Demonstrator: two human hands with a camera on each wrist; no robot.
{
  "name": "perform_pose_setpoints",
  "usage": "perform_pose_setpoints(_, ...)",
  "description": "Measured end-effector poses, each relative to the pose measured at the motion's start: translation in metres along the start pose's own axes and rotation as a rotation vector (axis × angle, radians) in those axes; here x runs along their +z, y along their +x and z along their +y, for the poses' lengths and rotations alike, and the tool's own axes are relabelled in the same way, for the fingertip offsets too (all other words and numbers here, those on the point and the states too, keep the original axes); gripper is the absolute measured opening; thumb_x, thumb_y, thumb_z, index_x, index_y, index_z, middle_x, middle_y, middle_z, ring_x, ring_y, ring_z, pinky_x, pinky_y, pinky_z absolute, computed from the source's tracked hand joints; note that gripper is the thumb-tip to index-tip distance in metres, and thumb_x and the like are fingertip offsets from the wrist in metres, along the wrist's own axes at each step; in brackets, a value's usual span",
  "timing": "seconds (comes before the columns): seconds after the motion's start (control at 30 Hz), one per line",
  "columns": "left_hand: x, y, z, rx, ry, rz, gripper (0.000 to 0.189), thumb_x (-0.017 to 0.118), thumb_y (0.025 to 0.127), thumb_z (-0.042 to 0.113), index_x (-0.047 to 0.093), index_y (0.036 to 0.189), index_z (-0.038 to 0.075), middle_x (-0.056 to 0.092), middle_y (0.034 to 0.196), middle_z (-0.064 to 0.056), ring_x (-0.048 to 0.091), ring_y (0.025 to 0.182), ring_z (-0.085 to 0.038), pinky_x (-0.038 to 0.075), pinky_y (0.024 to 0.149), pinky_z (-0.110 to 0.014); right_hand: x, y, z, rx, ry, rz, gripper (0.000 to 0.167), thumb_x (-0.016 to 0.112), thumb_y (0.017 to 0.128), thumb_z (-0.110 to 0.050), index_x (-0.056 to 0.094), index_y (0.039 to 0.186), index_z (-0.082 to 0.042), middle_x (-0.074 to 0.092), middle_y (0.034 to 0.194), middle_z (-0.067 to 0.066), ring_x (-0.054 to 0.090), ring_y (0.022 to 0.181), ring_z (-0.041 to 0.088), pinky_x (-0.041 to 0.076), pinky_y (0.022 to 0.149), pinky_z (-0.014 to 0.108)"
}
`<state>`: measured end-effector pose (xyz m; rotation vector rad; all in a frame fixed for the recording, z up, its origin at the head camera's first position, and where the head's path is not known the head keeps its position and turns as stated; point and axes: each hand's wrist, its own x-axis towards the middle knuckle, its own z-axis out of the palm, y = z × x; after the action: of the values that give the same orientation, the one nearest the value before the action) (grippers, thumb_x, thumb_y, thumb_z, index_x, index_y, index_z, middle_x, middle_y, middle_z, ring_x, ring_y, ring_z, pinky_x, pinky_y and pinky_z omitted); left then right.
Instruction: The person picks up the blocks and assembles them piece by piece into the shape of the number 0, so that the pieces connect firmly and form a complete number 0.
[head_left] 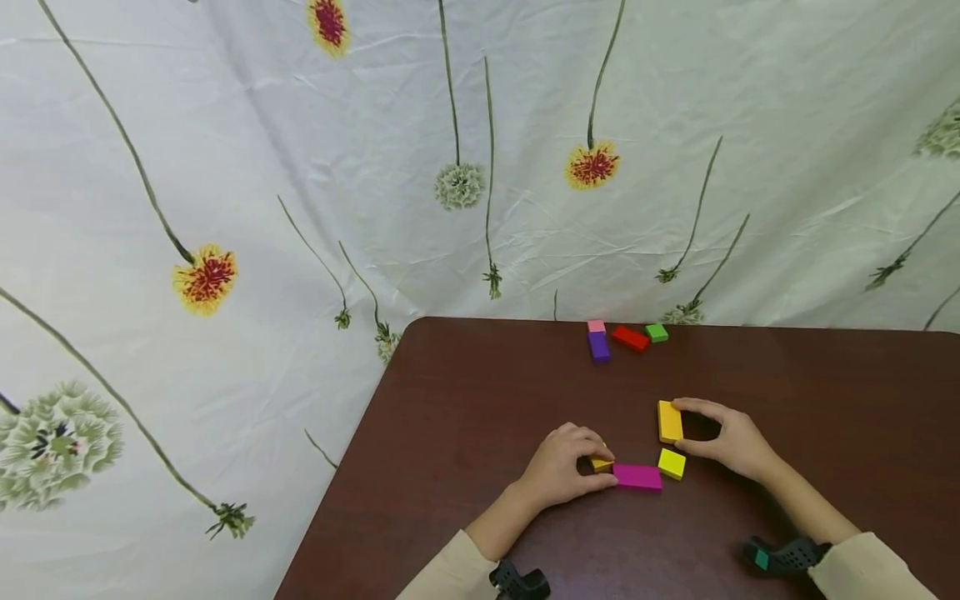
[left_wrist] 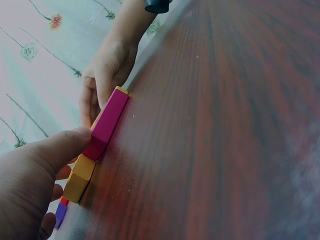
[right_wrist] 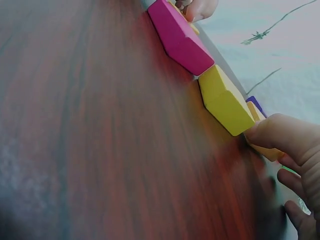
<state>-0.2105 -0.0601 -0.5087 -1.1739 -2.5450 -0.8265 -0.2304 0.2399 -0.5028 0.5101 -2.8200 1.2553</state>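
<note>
My left hand (head_left: 564,467) has its fingers curled at the far side of an orange block (head_left: 600,462), which they partly hide. Its thumb touches the left end of a magenta block (head_left: 637,477); the orange block (left_wrist: 79,184) meets that end in the left wrist view. My right hand (head_left: 729,439) holds a yellow-orange block (head_left: 670,422) by its edges, between thumb and index finger. Just below that block lies a small yellow block (head_left: 672,463), close to the magenta block's right end. In the right wrist view the right thumb (right_wrist: 280,132) reaches just beside the yellow block (right_wrist: 225,102).
Toward the back edge of the dark brown table (head_left: 480,375) lie a pink block (head_left: 596,326), a purple block (head_left: 598,347), a red block (head_left: 631,337) and a green block (head_left: 657,332). A flower-print cloth (head_left: 375,150) hangs behind the table.
</note>
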Motion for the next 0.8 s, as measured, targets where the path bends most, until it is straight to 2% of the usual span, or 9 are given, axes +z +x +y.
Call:
perform_pose_setpoints(0.27, 0.0002, -0.0009, 0.0008, 0.007, -0.003, 0.002, 0.023, 0.080, 0.082, 0.036, 0.077, 0.098, 0.020, 0.067, 0.099, 0.010, 0.052, 0.089, -0.004, 0.038, 0.081, -0.014, 0.0001, -0.0038, 0.0010, -0.016, -0.001, -0.023, 0.059, 0.082, 0.080, -0.028, 0.061, 0.129, -0.002, 0.056, 0.132, 0.021, 0.047, 0.121, 0.043, 0.037, 0.094, 0.064)
perform_pose_setpoints(0.37, 0.0005, -0.0022, 0.0006, 0.016, 0.007, 0.012, 0.023, 0.080, 0.082, 0.037, 0.077, 0.098, 0.021, 0.066, 0.098, 0.011, 0.052, 0.089, -0.003, 0.038, 0.081, -0.014, -0.0002, -0.0054, 0.0023, -0.042, 0.022, -0.037, 0.057, 0.081, 0.081, -0.026, 0.061, 0.130, -0.003, 0.057, 0.133, 0.019, 0.047, 0.121, 0.039, 0.038, 0.093, 0.064)
perform_pose_setpoints(0.57, 0.0010, -0.0031, -0.0002, 0.024, 0.021, 0.016, 0.023, 0.079, 0.082, 0.038, 0.077, 0.098, 0.021, 0.066, 0.098, 0.012, 0.052, 0.089, -0.002, 0.038, 0.082, -0.014, -0.0008, -0.0081, 0.0064, -0.096, 0.062, -0.055, 0.052, 0.077, 0.085, -0.022, 0.060, 0.131, -0.004, 0.056, 0.134, 0.017, 0.045, 0.117, 0.004, 0.038, 0.093, 0.063)
perform_pose_setpoints(0.63, 0.0006, -0.0027, -0.0001, 0.024, 0.023, 0.017, 0.023, 0.079, 0.082, 0.038, 0.077, 0.098, 0.021, 0.066, 0.098, 0.012, 0.052, 0.089, -0.002, 0.038, 0.082, -0.014, -0.0013, -0.0081, 0.0068, -0.093, 0.067, -0.056, 0.051, 0.076, 0.085, -0.022, 0.061, 0.131, -0.005, 0.056, 0.133, 0.016, 0.043, 0.116, -0.001, 0.038, 0.093, 0.063)
perform_pose_setpoints(0.8, -0.0007, -0.0011, 0.0000, 0.016, 0.025, 0.011, 0.023, 0.079, 0.082, 0.038, 0.077, 0.098, 0.021, 0.066, 0.098, 0.012, 0.052, 0.089, -0.002, 0.038, 0.082, -0.014, -0.0022, -0.0071, 0.0049, -0.075, 0.072, -0.048, 0.050, 0.076, 0.085, -0.023, 0.062, 0.130, -0.006, 0.057, 0.133, 0.017, 0.045, 0.116, 0.004, 0.038, 0.093, 0.063)
